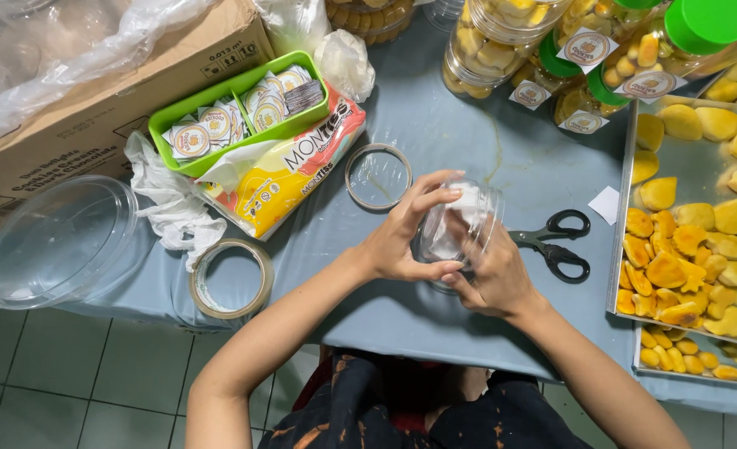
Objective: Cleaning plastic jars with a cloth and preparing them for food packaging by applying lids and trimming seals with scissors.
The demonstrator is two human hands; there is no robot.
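A green two-part plastic tray (169,125) at far left holds stacks of round paper stickers (192,140). At far right, clear plastic jars with green lids (705,25) are filled with yellow cookies, and a metal baking tray (623,191) at right carries rows of yellow crescent-shaped cookies (676,249). A wide empty clear plastic tub (56,241) sits at near left. The small clear plastic jar (460,226) is in the middle of the table, lifted between both hands; it looks empty, with white paper or tissue inside. The left hand (401,241) grasps its side, and the right hand (497,278) grips it from below. Black scissors (559,243) lie just right of it. The table has a pale blue cloth (435,108); the floor is grey tile (94,382).
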